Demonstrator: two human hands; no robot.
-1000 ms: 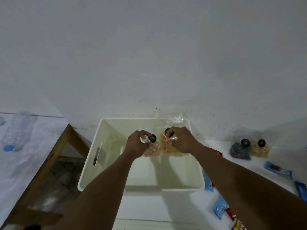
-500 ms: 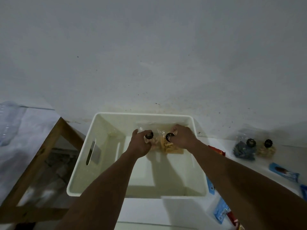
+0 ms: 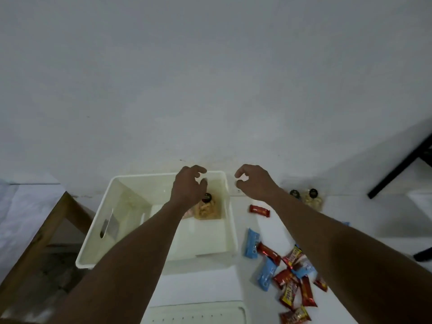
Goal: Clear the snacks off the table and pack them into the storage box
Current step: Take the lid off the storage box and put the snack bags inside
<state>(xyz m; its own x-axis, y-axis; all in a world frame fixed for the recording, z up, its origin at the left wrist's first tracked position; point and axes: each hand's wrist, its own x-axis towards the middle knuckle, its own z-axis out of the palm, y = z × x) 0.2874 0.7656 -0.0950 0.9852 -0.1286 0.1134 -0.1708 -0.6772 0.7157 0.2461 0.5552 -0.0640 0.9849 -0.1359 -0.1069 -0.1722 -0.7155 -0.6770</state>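
Left hand (image 3: pixel 189 187): empty, fingers loosely curled, above the far end of the cream plastic storage box (image 3: pixel 131 202).
Right hand (image 3: pixel 256 182): empty, fingers loosely curled, over the white table (image 3: pixel 210 284) just right of the box.
In the box: clear bag of orange snacks (image 3: pixel 208 210) with a round black label, against the right wall.
On the table: small red wrapped bar (image 3: pixel 259 210); heap of red, blue and yellow wrapped bars (image 3: pixel 292 279); two clear snack bags (image 3: pixel 312 200) near the wall.

Dim and grey-blue throughout, soft and a little grainy. Faint, diffuse shadows beside the storage box (image 3: pixel 131 206) on the table (image 3: pixel 210 286) — lit perhaps from overhead. Bowed toward the edges by the wide lens.
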